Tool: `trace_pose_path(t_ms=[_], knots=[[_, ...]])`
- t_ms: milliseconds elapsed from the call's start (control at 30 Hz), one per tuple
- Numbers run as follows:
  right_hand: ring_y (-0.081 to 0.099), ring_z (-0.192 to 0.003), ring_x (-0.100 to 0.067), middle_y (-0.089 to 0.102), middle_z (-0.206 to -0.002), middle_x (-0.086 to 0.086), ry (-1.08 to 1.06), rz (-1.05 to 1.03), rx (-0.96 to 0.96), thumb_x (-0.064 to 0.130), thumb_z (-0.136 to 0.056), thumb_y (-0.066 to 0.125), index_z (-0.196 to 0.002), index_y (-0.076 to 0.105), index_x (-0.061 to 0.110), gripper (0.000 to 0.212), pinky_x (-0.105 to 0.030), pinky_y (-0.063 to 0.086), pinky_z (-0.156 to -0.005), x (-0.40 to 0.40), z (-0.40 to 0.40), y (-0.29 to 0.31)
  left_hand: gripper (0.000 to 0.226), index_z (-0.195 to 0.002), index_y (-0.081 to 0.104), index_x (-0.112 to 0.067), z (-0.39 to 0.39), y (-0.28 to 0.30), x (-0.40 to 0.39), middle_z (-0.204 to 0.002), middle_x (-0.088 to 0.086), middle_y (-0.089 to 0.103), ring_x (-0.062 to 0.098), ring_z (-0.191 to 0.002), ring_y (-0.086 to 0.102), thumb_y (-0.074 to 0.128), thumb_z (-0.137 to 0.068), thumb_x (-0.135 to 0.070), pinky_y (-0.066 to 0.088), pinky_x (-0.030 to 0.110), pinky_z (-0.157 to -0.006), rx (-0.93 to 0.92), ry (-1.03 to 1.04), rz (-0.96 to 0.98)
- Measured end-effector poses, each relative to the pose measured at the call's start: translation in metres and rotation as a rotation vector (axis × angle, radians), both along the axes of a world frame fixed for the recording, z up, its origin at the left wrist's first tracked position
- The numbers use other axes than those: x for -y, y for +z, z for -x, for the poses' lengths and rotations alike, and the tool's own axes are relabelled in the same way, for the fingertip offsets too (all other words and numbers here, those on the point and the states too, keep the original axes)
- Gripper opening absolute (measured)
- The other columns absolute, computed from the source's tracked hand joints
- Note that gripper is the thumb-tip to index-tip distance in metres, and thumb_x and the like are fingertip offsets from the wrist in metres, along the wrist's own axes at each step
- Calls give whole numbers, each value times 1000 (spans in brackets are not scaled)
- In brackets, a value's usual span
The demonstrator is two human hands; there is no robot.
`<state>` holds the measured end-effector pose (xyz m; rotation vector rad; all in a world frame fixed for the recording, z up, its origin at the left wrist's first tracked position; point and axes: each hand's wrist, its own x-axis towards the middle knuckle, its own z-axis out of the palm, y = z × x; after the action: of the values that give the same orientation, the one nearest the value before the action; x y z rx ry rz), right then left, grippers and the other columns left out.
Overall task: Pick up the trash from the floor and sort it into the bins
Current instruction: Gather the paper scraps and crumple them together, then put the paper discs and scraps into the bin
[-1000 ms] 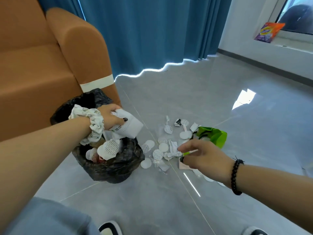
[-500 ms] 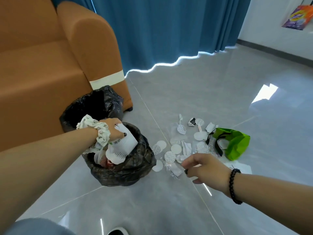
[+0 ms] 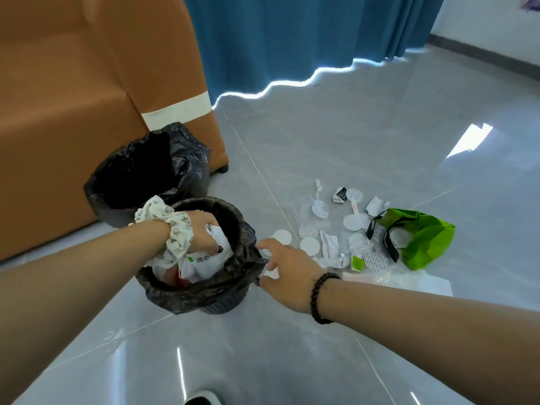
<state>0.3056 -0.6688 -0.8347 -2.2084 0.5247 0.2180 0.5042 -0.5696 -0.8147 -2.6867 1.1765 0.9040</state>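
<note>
Sofa (image 3: pixel 73 112) fills the left side of the floor (image 3: pixel 336 141); blue curtain (image 3: pixel 292 39) hangs along the far edge; two bins with black liners stand at the sofa's front corner: far bin (image 3: pixel 140 171) against the sofa, near bin (image 3: pixel 225 287) just in front of it, liners touching or nearly so; near bin holds white paper (image 3: pixel 210 261) with green print plus something red lower down; far bin's inside is dark, contents can't be told.

Left hand (image 3: pixel 201 229) is inside the near bin's mouth, fingers curled down onto crumpled white paper, gripping it; scrunchie (image 3: pixel 172 229) on that wrist; right hand (image 3: pixel 289 270) is at the near bin's right rim, fingers reaching to the liner edge, white scraps under it; whether it pinches anything can't be told; bead bracelet (image 3: pixel 321 296) on that wrist.

Remaining trash is spread on the floor right of the near bin: green bag (image 3: pixel 426 241) with black handles farthest right, white sheet (image 3: pixel 423 283) at its near side, white discs (image 3: pixel 309 245) and torn wrappers (image 3: pixel 328 244) between bag and bin; small black-white wrapper (image 3: pixel 339 194) at the far edge of the pile.
</note>
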Motion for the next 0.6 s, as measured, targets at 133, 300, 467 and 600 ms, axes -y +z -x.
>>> trace_pose_path(t_ms=[133, 300, 467, 600], knots=[[59, -99, -27, 61, -108, -8, -14, 36, -66, 35, -84, 63, -119, 45, 14, 44, -35, 50, -83, -15, -32, -24, 25, -95, 63, -11, -5, 7, 4, -97, 8, 63, 19, -80, 53, 71, -78, -26, 40, 22, -59, -12, 6, 25], [60, -79, -26, 65, -87, -14, 51, 167, -67, 8, -86, 50, -82, 62, 0, 15, -34, 54, -74, -10, -36, -44, 28, -96, 61, -22, -15, -5, -7, -96, -3, 63, 16, -83, 56, 73, -72, -32, 45, 29, -71, 68, 25, 73], [63, -85, -26, 67, -90, -11, 110, 143, -126, 12, -87, 52, -85, 66, 5, 16, -32, 55, -77, -6, -19, -67, 42, -103, 52, -26, -16, -24, -18, -93, -7, 59, 14, -81, 56, 70, -66, -36, 46, 27, -68, 150, 131, 141], [61, -84, -20, 65, -86, -3, 100, 64, -104, 16, -89, 56, -83, 65, 11, 12, -29, 53, -78, -4, -17, -76, 56, -117, 44, -13, 22, -52, -33, -88, 1, 54, 23, -84, 55, 73, -74, -34, 44, 30, -70, 168, 300, 330]])
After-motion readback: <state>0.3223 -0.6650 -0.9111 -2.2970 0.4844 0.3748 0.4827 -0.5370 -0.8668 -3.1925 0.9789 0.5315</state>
